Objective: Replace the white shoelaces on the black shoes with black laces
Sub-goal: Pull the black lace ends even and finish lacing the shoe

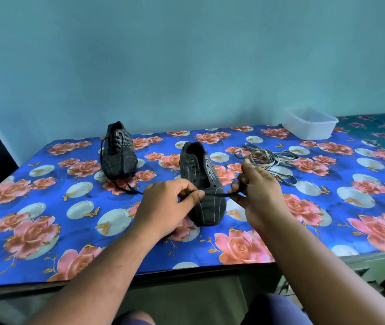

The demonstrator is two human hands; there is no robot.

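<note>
Two hands hold one black lace (217, 195) stretched tight between them, just above the near shoe (202, 184). The left hand (163, 207) pinches one end of the lace with its thumb and curled fingers. The right hand (257, 186) has its fingers curled round the other end. The near shoe sits in the middle of the table (46, 254), which has a blue cloth with pink roses on it. This shoe has bare lace holes, and its toe points toward the person. The far shoe (118, 153) stands to the left and further back. It already has a black lace in it, and the loose ends trail down onto the cloth. The white laces (269, 160) lie in a loose heap on the cloth, to the right of the near shoe. A white plastic tub (310, 124) sits at the back right corner. Nothing shows inside the tub, though its bottom is hard to see.
</note>
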